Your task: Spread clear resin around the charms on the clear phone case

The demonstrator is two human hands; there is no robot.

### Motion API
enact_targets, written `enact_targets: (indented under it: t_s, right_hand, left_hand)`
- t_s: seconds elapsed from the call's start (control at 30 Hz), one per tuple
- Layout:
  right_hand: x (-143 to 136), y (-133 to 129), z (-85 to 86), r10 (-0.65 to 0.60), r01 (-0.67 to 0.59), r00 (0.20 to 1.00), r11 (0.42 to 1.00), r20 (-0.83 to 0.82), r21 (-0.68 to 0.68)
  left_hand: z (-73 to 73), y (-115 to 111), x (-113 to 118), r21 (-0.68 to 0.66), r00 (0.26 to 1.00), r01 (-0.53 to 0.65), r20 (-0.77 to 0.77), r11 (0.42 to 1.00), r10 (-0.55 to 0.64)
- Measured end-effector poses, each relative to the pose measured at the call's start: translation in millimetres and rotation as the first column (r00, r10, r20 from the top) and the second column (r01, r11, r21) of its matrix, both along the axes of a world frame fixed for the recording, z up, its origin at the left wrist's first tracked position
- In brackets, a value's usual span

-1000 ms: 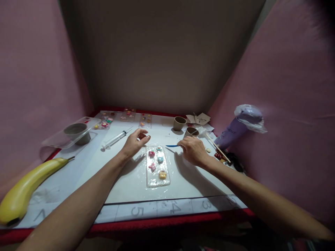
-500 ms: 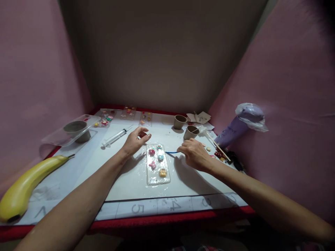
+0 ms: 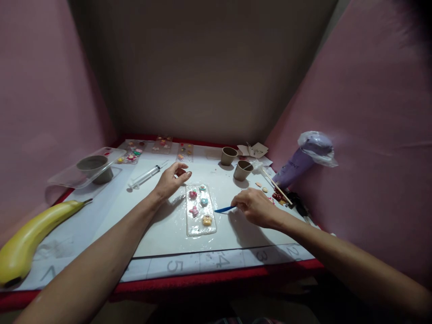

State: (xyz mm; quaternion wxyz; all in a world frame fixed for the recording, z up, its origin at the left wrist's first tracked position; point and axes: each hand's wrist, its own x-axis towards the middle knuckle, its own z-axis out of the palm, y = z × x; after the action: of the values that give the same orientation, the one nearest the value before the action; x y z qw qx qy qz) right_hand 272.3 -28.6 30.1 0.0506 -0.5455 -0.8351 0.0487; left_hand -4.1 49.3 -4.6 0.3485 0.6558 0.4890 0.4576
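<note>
Currently the right hand pinches a blue tool, handle end hidden in the grip, tip aimed left just beside the right edge of a clear panel bearing small charms, a hold that presumably keeps fingers off its glossy surface. Left hand, loosely curled and holding nothing, is near the panel's far left corner (contact with the white sheet: cannot tell). Beyond, a syringe lies left and two cups stand far right, likely set back for working room; a dark item at right is unidentifiable.
</note>
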Motion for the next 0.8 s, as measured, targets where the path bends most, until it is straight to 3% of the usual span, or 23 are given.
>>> enact_targets:
  t_s: [0.13, 0.37, 0.47, 0.67, 0.8]
  right_hand:
    - [2, -2, 2.9, -0.117, 0.084, 0.979, 0.977, -0.166, -0.195]
    - [7, 0, 9.7, -0.280, 0.085, 0.895, 0.872, -0.348, -0.483]
    - [11, 3, 8.2, -0.276, 0.098, 0.892, 0.891, -0.358, -0.444]
    - [12, 11, -3.3, -0.211, 0.158, 0.939, 0.967, -0.273, -0.201]
    - [9, 11, -5.6, -0.162, 0.121, 0.954, 0.978, -0.253, -0.168]
  left_hand:
    - [0.3, 0, 1, 0.000, 1.000, -0.007, 0.003, 1.000, 0.007]
    - [1.8, -1, 1, -0.023, 1.000, 0.005, 0.015, 1.000, -0.005]
    - [1.6, -1, 1, -0.028, 1.000, 0.011, 0.022, 1.000, -0.010]
    - [0.1, 0, 0, -0.016, 1.000, 0.011, 0.010, 1.000, -0.011]
    - [0.6, 0, 0, -0.009, 1.000, 0.010, 0.003, 1.000, -0.010]
